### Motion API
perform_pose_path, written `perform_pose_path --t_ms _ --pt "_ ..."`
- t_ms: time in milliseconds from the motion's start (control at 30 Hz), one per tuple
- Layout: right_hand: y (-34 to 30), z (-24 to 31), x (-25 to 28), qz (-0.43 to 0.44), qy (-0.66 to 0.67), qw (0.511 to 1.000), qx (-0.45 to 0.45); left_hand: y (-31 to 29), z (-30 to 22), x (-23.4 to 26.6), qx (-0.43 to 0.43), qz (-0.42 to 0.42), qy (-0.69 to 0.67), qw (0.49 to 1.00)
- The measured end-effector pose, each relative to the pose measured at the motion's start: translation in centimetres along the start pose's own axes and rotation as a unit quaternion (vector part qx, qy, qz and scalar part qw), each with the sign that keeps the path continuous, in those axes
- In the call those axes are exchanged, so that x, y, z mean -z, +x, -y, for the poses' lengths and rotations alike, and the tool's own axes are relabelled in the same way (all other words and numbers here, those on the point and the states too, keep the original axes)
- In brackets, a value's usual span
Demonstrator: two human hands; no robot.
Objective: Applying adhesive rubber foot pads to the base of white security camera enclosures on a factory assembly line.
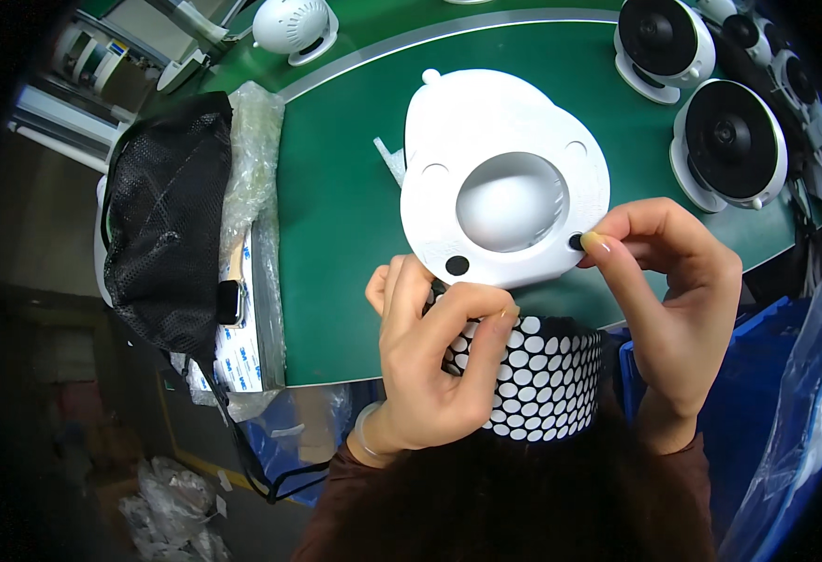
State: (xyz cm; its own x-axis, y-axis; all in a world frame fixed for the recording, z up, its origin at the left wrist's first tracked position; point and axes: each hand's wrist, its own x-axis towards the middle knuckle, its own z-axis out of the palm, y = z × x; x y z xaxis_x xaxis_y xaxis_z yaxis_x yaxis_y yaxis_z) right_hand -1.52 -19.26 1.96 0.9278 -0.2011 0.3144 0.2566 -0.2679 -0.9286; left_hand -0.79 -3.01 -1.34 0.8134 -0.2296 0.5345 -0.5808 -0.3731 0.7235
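Observation:
A white camera housing (429,117) lies with its rounded base plate (504,272) facing up, a large round opening in its middle. One black round pad (458,265) sits on the plate near its lower left edge; two shallow round recesses higher up are bare. At the lower right edge, my right hand (678,290) pinches another black round pad (576,242) between thumb and finger, against the plate. My left hand (439,365) is closed on a curved black strip covered in white dots (542,384), just below the plate. Its fingers also lie close to the plate's lower edge.
White cameras with black round fronts (731,140) stand at the right of the green table (336,234). Another white unit (294,26) is at the back. On the left lie a black mesh bag (172,225), bubble wrap (254,150) and printed sheets (240,356). Blue bins (757,365) stand lower right.

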Motion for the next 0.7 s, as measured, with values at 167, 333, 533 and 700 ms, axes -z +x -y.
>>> perform_pose_path --t_ms 167,333,533,700 --pt "-0.12 0.25 -0.21 -0.006 -0.022 1.000 0.011 0.06 -0.08 0.14 0.005 0.004 -0.002 1.000" --pt "0.00 0.54 0.14 0.010 0.012 0.999 -0.038 0.05 -0.01 0.14 0.016 0.009 -0.003 1.000" --pt "-0.20 0.41 -0.27 -0.012 -0.029 0.999 -0.002 0.08 -0.08 0.09 0.013 0.001 -0.013 1.000" --pt "-0.22 0.26 -0.48 -0.027 -0.060 0.997 0.030 0.15 -0.10 0.22 0.009 0.002 -0.013 1.000"
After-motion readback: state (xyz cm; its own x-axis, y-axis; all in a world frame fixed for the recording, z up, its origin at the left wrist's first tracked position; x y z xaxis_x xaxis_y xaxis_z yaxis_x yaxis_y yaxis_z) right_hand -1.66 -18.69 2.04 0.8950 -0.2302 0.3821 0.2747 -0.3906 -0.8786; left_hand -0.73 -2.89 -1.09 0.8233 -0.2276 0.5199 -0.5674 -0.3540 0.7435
